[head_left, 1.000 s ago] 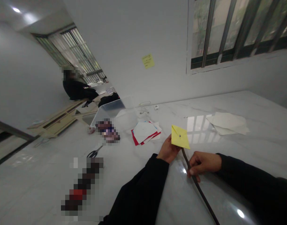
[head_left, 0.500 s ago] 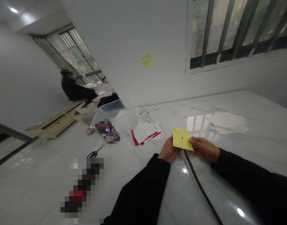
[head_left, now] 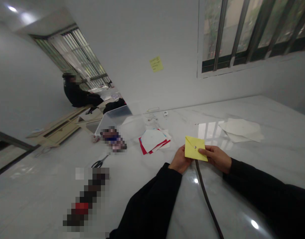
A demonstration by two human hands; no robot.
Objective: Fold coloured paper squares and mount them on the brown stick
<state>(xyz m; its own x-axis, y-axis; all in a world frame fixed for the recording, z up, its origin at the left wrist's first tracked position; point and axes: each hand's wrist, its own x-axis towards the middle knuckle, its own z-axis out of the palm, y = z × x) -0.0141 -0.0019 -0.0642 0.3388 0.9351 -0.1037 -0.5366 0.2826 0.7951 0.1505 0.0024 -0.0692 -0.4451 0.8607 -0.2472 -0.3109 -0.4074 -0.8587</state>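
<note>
A folded square of yellow paper with a small metal stud at its centre is held above the white marble table. My left hand grips its lower left edge. My right hand pinches its right side, with the fingers lying on top. A dark flexible cord runs from under the paper toward the bottom of the view, and its upper end is hidden behind the paper.
On the table lie a stack of white, red and blue paper, white sheets, scissors, a transparent plastic box, and two pixelated objects. A seated person is further off.
My right hand has let go of the cord and moved onto the yellow paper. The paper has turned to lie flatter, and the cord now hangs from beneath it.
</note>
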